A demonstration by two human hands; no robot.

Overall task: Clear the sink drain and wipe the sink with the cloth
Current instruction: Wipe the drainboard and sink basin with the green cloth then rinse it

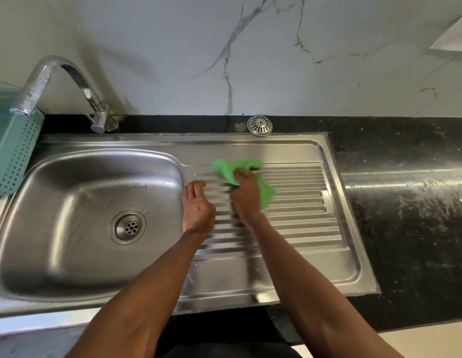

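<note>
Green cloth [237,174] partly under right hand [246,195]; basket [10,151] cropped left.

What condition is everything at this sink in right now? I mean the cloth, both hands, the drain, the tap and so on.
green cloth: bunched, on the ribbed drainboard.
right hand: grips the cloth.
left hand: fingers straight, resting on the drainboard, holding nothing.
sink drain: uncovered, no debris visible.
strainer cover: off the drain, lying on the counter behind the sink.
tap: no water running.
</note>
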